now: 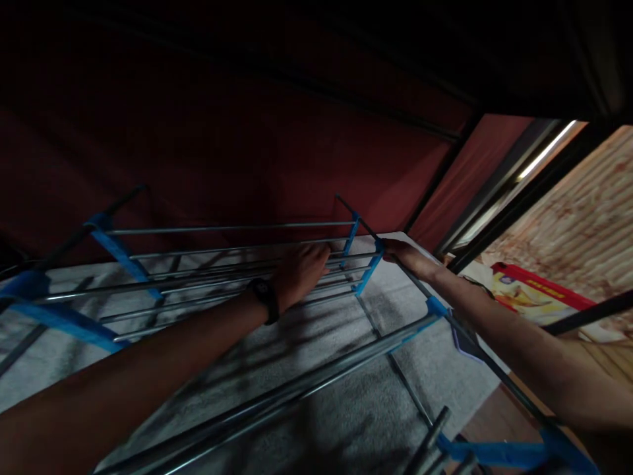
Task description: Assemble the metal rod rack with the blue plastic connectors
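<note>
A rack of metal tubes (232,229) and blue plastic brackets (121,254) lies in front of me. My left hand (302,269), with a dark band on the wrist, reaches over the far tier. Its fingers curl over one of the metal tubes, and their tips are partly hidden. To the right, my right hand (409,256) is closed around a blue joint (379,246) on the dark side pole (414,280). Most of its fingers are behind the pole. Closer to me, a pair of tubes (316,376) runs into another blue joint (437,306).
Dark red fabric (277,158) hangs behind the rack. Under it is a grey textured surface (297,349). A red and yellow box (539,293) lies at the right, beyond a black frame bar (588,313). Loose tube ends (432,435) stick up near the bottom right.
</note>
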### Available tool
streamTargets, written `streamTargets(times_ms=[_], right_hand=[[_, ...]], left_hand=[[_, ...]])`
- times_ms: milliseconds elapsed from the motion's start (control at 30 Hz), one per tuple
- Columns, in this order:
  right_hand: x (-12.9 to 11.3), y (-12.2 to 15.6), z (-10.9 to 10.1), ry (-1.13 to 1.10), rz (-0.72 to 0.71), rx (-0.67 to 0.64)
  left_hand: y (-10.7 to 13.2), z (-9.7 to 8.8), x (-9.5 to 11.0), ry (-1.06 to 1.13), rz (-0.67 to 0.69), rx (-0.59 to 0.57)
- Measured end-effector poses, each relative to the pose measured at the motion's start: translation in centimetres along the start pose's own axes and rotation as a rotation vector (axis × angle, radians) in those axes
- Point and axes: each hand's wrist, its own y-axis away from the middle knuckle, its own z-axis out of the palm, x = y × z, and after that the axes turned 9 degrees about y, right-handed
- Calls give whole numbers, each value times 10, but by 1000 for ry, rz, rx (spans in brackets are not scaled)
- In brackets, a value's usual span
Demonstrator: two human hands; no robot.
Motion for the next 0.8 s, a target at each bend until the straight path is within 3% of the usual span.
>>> streamTargets(times_ms=[100, 167, 367, 633, 800], right_hand=[[-2, -2, 7, -52, 56, -7], [1, -4, 10, -95, 86, -4], [3, -4, 13, -124, 114, 24], [-3, 1, 12, -59, 46, -43], [-4, -2, 15, 148, 22, 24]], left_hand=[[-10, 19, -14, -15, -55, -76], [-11, 23, -19, -39, -58, -85], [-12, 13, -18, -64, -12, -106], [-18, 15, -20, -41, -43, -128], [-20, 13, -21, -28, -73, -134]])
